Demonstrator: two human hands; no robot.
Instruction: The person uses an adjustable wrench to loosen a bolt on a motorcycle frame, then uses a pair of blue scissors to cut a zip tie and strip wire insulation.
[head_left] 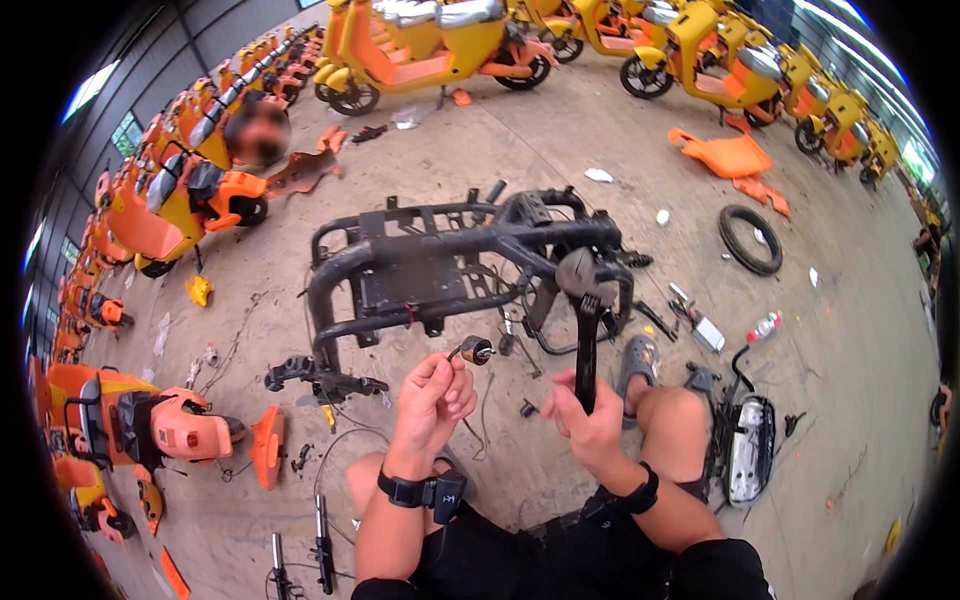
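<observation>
My left hand (433, 398) is closed in a pinch on a small black cylindrical part (476, 350) with a shiny end and a short wire or stem. I cannot make out its exact kind. Upright in my right hand (592, 425) is an adjustable wrench (588, 340), black along the handle and grey at the jaws. Its head overlaps the right end of a bare black scooter frame (400, 250) in my view; whether they touch is unclear. The frame lies on the floor ahead of both hands, with cables hanging around it.
Yellow-orange scooters (450, 50) stand in rows ahead and at left. Around me lie a tyre (750, 240), orange panels (725, 153), a plastic bottle (765, 326), shock absorbers (322, 545), a headlight-like unit (748, 450) and loose cables. A blurred figure (257, 132) is at far left.
</observation>
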